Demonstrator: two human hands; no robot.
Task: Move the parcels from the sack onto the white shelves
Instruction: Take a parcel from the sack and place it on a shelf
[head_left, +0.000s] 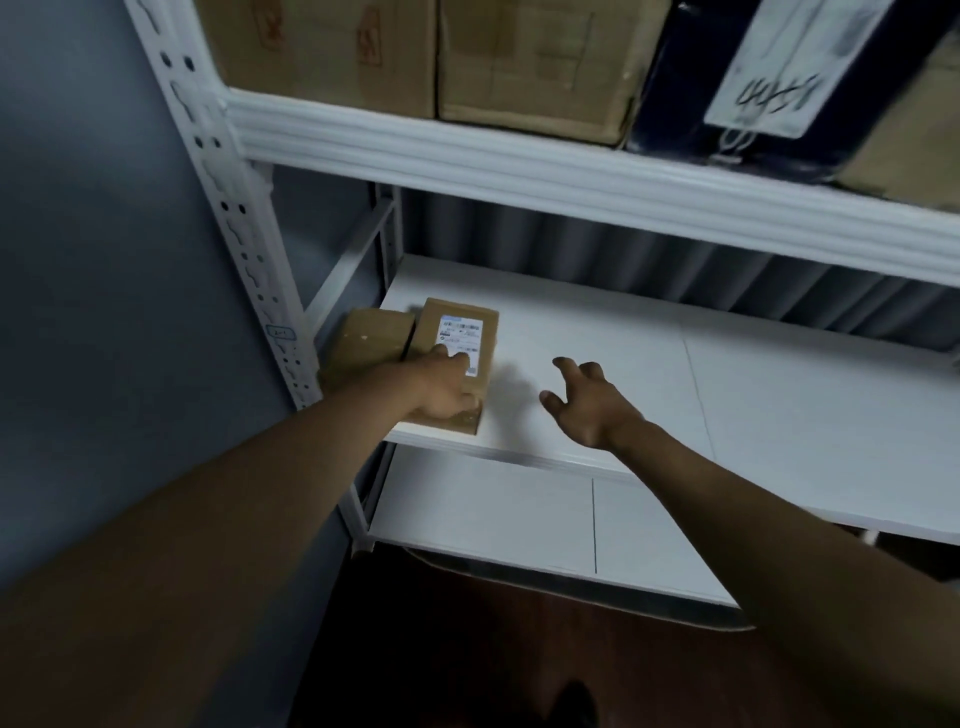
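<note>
A brown cardboard parcel (457, 332) with a white shipping label lies at the left end of the middle white shelf (649, 364). My left hand (441, 387) grips its near end, fingers on the label and thumb at the front edge. A second plain brown parcel (371, 340) lies flat just to its left, touching it. My right hand (584, 402) hovers over the bare shelf to the right of the parcels, fingers spread and holding nothing. The sack is not in view.
The upper shelf (519, 171) holds large cardboard boxes (530, 57) and a dark parcel (769, 78) with a white label. A lower white shelf (493, 514) sits beneath. A perforated white upright (234, 218) and a grey wall stand at left. Dark floor lies below.
</note>
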